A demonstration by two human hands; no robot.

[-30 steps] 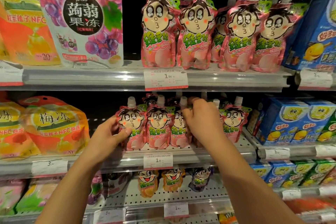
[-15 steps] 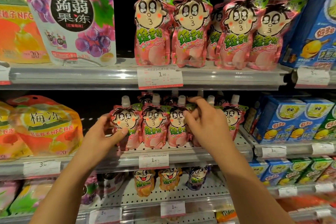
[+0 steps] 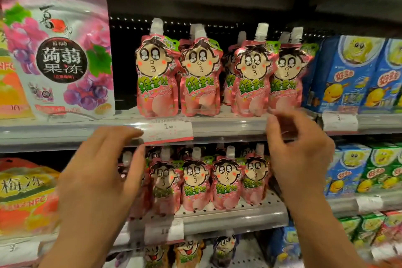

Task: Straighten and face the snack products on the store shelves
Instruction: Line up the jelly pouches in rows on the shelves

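Pink spouted jelly pouches with a cartoon face stand in two rows. The upper row [image 3: 200, 76] sits on the upper shelf [image 3: 228, 125], some pouches leaning. The lower row [image 3: 226, 183] stands on the perforated middle shelf [image 3: 239, 217]. My left hand [image 3: 102, 172] hovers in front of the lower row's left end, fingers spread, holding nothing. My right hand [image 3: 298, 150] is raised at the upper shelf's edge, below the rightmost upper pouch [image 3: 287, 78], fingers loosely curled and empty. Both hands are blurred.
A large grape jelly bag [image 3: 58, 54] stands upper left, orange plum jelly bags [image 3: 26, 193] lower left. Blue drink cartons [image 3: 356, 72] fill the right, with blue and green cartons [image 3: 369, 172] below. A price tag [image 3: 167, 129] hangs on the upper rail. More pouches [image 3: 187, 252] sit on the bottom shelf.
Both hands have let go of the lower-row pouches and risen toward the upper shelf. The view has tilted up.
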